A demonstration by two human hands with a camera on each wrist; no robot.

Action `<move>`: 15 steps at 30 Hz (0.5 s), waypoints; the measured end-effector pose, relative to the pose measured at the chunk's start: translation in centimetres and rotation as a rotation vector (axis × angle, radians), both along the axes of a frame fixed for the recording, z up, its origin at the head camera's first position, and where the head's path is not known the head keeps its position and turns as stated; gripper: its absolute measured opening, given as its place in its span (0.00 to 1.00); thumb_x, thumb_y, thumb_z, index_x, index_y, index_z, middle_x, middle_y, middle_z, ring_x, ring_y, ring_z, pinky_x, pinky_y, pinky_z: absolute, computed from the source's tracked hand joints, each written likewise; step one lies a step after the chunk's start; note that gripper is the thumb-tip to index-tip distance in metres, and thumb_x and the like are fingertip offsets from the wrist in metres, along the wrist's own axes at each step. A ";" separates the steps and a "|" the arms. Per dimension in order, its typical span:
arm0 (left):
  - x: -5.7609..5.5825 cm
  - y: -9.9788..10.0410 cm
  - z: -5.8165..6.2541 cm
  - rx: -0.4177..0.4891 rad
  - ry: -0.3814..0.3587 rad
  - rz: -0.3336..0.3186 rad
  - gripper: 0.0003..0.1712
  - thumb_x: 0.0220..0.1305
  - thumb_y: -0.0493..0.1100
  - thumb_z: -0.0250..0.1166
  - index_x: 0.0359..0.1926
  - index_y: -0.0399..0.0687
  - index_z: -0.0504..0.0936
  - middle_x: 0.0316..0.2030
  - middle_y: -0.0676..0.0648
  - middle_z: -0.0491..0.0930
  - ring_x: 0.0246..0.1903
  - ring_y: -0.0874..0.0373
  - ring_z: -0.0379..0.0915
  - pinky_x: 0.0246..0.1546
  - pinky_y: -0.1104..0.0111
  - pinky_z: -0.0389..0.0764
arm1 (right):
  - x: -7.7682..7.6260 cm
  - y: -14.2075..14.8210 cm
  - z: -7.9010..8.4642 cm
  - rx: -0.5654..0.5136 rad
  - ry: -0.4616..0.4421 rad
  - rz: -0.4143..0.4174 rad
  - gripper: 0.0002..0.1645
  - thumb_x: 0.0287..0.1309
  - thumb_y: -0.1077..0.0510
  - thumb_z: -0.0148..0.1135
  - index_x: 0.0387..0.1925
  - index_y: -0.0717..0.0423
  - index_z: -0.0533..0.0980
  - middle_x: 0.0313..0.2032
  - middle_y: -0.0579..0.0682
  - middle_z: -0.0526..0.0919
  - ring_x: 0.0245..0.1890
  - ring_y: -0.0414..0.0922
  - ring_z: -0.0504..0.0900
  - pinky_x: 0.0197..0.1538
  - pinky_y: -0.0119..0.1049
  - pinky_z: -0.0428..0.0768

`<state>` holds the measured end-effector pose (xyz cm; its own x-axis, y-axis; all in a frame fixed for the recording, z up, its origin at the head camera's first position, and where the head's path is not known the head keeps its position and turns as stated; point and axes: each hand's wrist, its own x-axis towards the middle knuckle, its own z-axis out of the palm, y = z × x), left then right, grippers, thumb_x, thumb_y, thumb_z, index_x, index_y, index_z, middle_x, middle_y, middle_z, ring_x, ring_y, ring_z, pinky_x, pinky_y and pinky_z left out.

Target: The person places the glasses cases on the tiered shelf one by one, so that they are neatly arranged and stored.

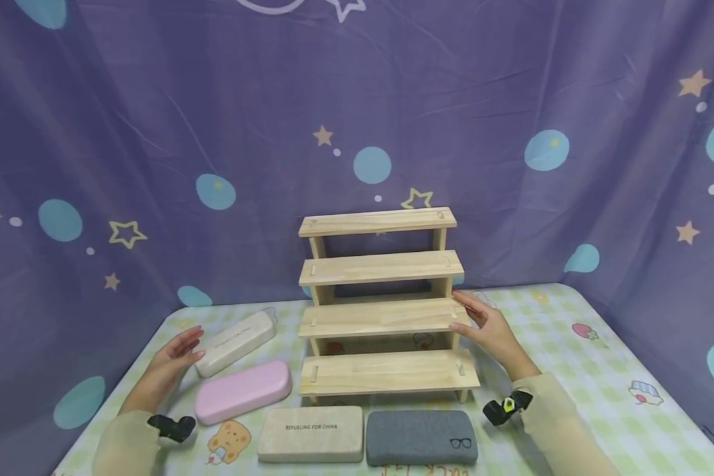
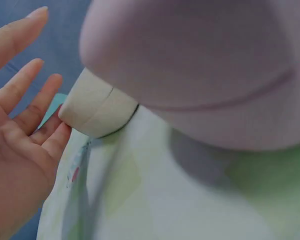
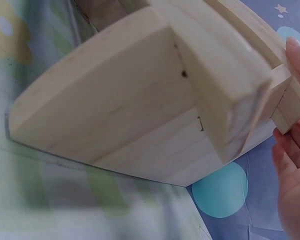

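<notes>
A stepped wooden display stand (image 1: 383, 320) with several pale shelves stands on the table. At its right side my right hand (image 1: 490, 330) holds the end of a shelf; the right wrist view shows the thumb (image 3: 296, 47) above that end and the fingers (image 3: 285, 157) below it. My left hand (image 1: 166, 367) is beside the near end of a cream glasses case (image 1: 237, 344), its fingers spread and loosely extended. In the left wrist view the fingertips are right at the end of that cream case (image 2: 97, 107). A pink glasses case (image 1: 244, 391) lies just right of this hand.
In front of the stand lie a beige glasses case (image 1: 311, 434) with printed lettering and a grey glasses case (image 1: 421, 437) with a spectacles mark. A checked cloth (image 1: 565, 370) covers the table. Behind it hangs a purple curtain (image 1: 452, 99) with stars and blue spots.
</notes>
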<state>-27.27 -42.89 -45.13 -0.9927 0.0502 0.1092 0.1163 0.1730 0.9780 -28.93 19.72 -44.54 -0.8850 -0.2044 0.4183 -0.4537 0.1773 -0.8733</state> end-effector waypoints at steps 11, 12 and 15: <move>0.0 0.0 -1.3 0.011 -0.140 -0.008 0.38 0.62 0.34 0.62 0.70 0.53 0.58 0.55 0.69 0.64 0.64 0.74 0.50 0.60 0.81 0.57 | 0.1 -0.1 0.1 -0.011 0.013 -0.014 0.38 0.53 0.67 0.66 0.64 0.70 0.62 0.66 0.67 0.61 0.64 0.32 0.60 0.59 0.16 0.59; 0.0 0.1 -1.4 0.016 -0.134 0.000 0.38 0.61 0.33 0.62 0.70 0.51 0.58 0.54 0.69 0.64 0.60 0.76 0.56 0.55 0.83 0.61 | 0.1 -0.1 0.1 -0.009 0.011 -0.016 0.38 0.53 0.67 0.66 0.64 0.70 0.62 0.66 0.66 0.61 0.64 0.32 0.60 0.59 0.16 0.59; -0.1 0.3 -1.7 0.029 -0.115 0.025 0.41 0.59 0.32 0.64 0.70 0.46 0.56 0.50 0.71 0.68 0.48 0.81 0.64 0.46 0.85 0.67 | 0.1 0.0 0.1 -0.004 0.003 -0.023 0.38 0.53 0.67 0.66 0.64 0.69 0.62 0.66 0.66 0.61 0.66 0.41 0.59 0.59 0.15 0.59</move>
